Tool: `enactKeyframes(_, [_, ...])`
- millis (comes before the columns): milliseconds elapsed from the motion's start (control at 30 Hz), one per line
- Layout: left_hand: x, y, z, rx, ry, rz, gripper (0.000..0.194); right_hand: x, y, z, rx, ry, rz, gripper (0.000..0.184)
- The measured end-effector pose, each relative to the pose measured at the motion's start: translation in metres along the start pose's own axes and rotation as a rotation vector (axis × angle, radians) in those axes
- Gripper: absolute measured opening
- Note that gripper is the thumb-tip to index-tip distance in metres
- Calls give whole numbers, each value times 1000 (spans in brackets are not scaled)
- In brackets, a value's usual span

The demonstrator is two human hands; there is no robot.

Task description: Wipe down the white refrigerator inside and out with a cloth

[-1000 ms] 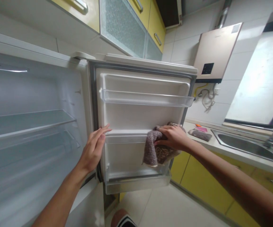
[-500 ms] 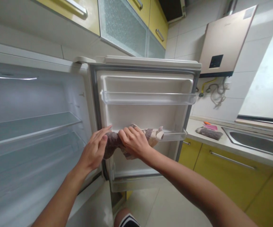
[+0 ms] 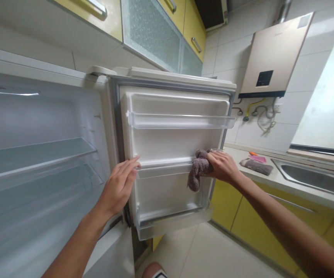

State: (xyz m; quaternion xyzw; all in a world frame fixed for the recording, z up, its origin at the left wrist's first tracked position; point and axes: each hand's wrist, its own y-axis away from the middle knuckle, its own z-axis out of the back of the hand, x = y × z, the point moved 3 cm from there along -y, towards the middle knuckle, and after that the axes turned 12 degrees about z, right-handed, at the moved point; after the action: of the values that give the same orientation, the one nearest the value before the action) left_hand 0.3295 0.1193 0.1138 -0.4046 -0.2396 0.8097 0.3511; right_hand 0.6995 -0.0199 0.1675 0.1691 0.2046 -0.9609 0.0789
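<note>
My right hand [image 3: 223, 166] is closed round a bunched brown towel [image 3: 198, 170], pressed on the right part of the middle door shelf [image 3: 163, 170] of an open fridge. A loose end of the towel hangs below the shelf's rim. At that clear shelf's left end, my left hand [image 3: 122, 185] has its fingers bent over the edge, with the thumb in front. The fridge door [image 3: 172, 144] stands swung out, its inner side facing me.
Left of the door is the fridge interior with a glass shelf [image 3: 39, 154]. An upper door shelf [image 3: 181, 121] and a lower door shelf [image 3: 178, 222] flank the middle one. On the counter at right, a folded cloth [image 3: 256, 166] lies beside a sink [image 3: 314, 175]. Cabinets hang above.
My right hand has slid the towel rightward along the middle door shelf. The door has turned slightly. My left hand stays at the shelf's left end, its fingers a little more bent.
</note>
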Motion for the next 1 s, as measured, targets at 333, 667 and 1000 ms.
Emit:
enactKeyframes(333, [-6, 5, -3, 37, 43, 78, 51, 119, -66, 1, -182, 51, 133, 21])
enactKeyframes(667, [0, 3, 5, 49, 78, 98, 58, 187, -116, 26, -164, -103, 371, 48])
enactKeyframes(1000, [-3, -1, 8, 37, -48, 32, 37, 25, -32, 27, 62, -138, -5, 55])
